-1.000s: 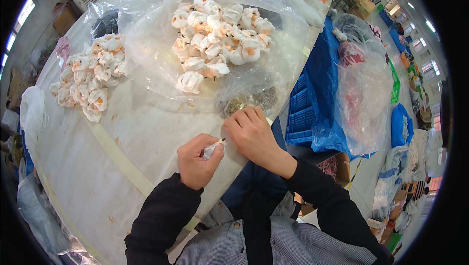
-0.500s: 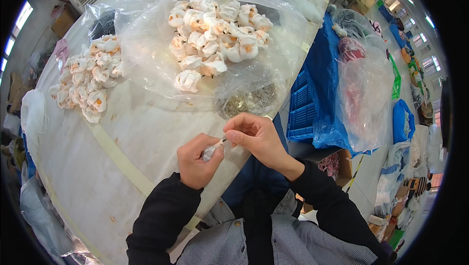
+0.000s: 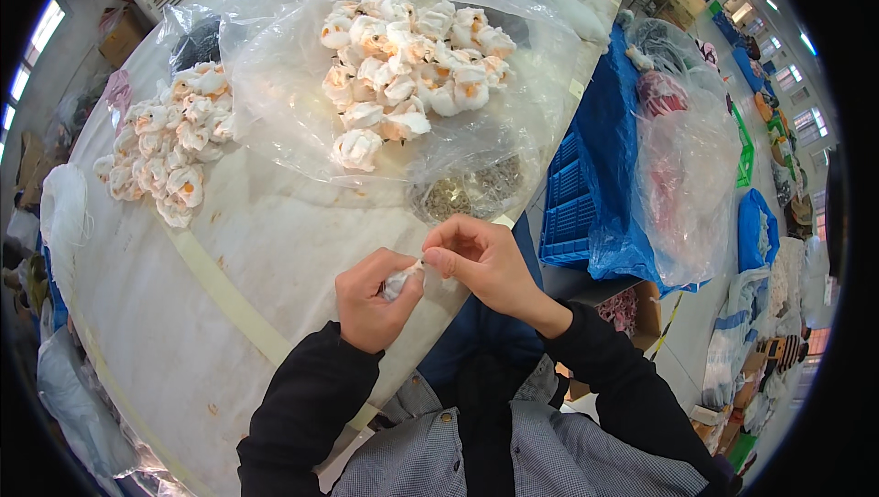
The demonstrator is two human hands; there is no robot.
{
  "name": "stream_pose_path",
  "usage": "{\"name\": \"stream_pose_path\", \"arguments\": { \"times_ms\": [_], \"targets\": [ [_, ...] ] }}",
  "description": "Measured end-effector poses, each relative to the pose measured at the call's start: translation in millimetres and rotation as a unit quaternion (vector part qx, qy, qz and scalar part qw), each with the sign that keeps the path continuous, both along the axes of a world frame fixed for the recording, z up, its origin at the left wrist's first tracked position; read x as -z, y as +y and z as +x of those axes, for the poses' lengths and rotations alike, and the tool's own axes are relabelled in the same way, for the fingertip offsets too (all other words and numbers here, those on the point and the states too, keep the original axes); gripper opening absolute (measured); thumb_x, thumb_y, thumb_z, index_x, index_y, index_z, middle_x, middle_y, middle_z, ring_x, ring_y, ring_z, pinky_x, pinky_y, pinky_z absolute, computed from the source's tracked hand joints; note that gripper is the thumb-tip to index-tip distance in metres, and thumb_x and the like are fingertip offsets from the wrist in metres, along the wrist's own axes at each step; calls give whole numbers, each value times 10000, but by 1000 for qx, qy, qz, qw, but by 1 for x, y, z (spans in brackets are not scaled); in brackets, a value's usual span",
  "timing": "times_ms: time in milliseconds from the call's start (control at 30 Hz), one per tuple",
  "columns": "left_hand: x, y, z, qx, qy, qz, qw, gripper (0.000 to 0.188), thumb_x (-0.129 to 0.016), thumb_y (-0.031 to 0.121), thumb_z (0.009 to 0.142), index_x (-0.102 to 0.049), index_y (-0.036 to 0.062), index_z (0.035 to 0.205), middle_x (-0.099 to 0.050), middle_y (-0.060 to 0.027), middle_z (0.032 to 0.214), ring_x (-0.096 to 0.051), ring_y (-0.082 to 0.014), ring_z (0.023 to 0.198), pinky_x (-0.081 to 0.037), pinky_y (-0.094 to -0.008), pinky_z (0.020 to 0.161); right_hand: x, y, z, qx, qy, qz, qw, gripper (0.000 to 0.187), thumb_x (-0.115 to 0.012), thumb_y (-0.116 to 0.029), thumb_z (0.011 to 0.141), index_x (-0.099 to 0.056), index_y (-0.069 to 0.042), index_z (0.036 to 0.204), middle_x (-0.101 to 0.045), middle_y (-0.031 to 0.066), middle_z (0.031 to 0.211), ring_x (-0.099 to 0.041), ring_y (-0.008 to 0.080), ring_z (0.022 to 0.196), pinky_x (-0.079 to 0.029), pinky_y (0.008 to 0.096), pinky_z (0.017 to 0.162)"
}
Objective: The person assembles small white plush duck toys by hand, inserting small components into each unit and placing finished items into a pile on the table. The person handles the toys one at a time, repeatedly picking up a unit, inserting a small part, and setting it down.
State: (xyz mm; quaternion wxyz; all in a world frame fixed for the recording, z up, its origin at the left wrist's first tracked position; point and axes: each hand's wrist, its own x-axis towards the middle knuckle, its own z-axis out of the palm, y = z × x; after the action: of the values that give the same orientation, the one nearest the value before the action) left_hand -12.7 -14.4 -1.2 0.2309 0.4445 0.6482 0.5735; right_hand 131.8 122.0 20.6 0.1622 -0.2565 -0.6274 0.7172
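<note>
My left hand (image 3: pixel 374 305) is closed around a small white plush piece (image 3: pixel 397 284), most of it hidden by the fingers. Beside it, my right hand (image 3: pixel 487 263) pinches at the end of that piece with thumb and forefinger. Whatever tiny thing sits between those fingertips is too small to make out. Beyond the hands, a pile of white plush pieces with orange patches (image 3: pixel 403 76) lies on a clear plastic sheet (image 3: pixel 284 121). Another pile of similar pieces (image 3: pixel 165 149) rests on the left. A clear bag of small greenish-brown bits (image 3: pixel 467 187) lies just past my right hand.
The pale cloth-covered table (image 3: pixel 275 259) has a yellowish tape strip (image 3: pixel 215 282) across it. Right of its edge stands a blue plastic crate (image 3: pixel 565 208) with blue sheeting and a clear bag of pink-red items (image 3: pixel 673 167). A cardboard box (image 3: pixel 646 314) sits below.
Both hands have come slightly closer together, and the small dark tip between them shows less. My left hand still holds the white plush piece. The piles look unchanged.
</note>
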Motion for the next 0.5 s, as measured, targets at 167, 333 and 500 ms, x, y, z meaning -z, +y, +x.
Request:
{"name": "stream_pose_path", "arguments": {
  "times_ms": [167, 333, 500],
  "targets": [
    [1, 1, 0, 1, 23, 6, 1000, 96, -747, 37, 830, -722, 9, 919, -681, -117, 774, -640, -208, 625, -481, -306, 586, -6, -6, 2, 16, -18, 195, 980, 127, -736, -94, 970, -705, 4, 1045, -696, 40, 925, -668, 116, 825, -536, 264, 738],
    [0, 4, 1, 8, 42, -4, 999, 113, -745, 38, 826, -722, 8, 933, -692, -127, 804, -656, -243, 648, -496, -325, 601, -7, -8, 7, 17, -8, 336, 942, 121, -741, -44, 923, -708, -15, 1036, -698, 99, 934, -713, 188, 800, -549, 291, 713],
    [4, 3, 3, 40, 66, -17, 997, 147, -730, 40, 846, -712, 14, 989, -685, -140, 865, -674, -293, 721, -515, -359, 639, -5, -4, 14, -18, -39, 313, 949, 96, -729, -27, 917, -685, -12, 1001, -683, 97, 907, -724, 199, 807, -554, 301, 707]
  ]
}}
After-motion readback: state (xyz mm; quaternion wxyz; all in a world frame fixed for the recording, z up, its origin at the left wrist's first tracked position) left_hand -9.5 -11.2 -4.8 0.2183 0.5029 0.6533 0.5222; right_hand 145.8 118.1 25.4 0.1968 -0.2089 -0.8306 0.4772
